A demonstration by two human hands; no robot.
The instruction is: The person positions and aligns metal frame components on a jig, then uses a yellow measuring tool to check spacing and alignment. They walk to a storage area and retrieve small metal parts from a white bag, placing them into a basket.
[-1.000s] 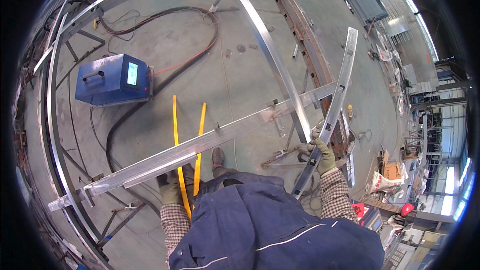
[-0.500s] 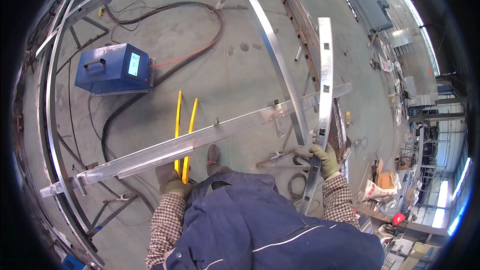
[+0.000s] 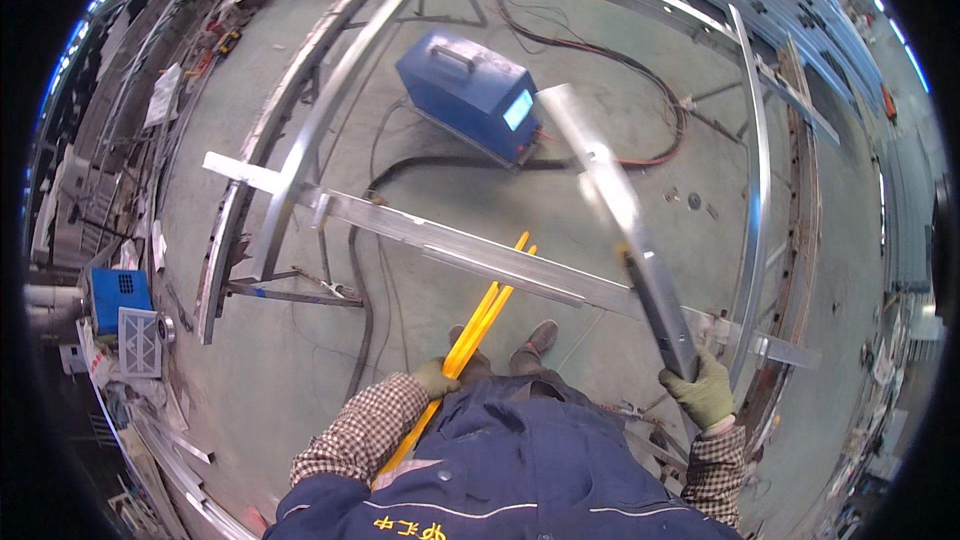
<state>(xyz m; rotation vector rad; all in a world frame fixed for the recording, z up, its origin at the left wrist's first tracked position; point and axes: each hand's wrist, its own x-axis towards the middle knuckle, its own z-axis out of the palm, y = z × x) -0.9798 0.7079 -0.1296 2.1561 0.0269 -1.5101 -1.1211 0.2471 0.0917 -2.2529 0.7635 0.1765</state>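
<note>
My left hand (image 3: 436, 379), in a green glove, is closed around a pair of long yellow strips (image 3: 482, 328) in front of my left leg. They slant up toward the long metal crossbeam (image 3: 580, 285), which spans the frame ahead of me. Gloved in green too, my right hand (image 3: 703, 392) grips the near end of a silver square metal tube (image 3: 648, 240). The tube rises toward the upper left, across the crossbeam in the picture, its far part smeared by motion. Whether it touches the crossbeam I cannot tell.
Beyond the crossbeam stands a blue machine box (image 3: 465, 90) with a lit screen. A thick black hose (image 3: 445, 162) loops over the floor. Metal frame rails stand on the left (image 3: 330, 100) and right (image 3: 757, 180). At the far left is a blue unit (image 3: 120, 288).
My view has turned left, so the scene has shifted rightward. The square tube, nearly upright in the picture before, now leans to the upper left. Both hands keep their holds.
</note>
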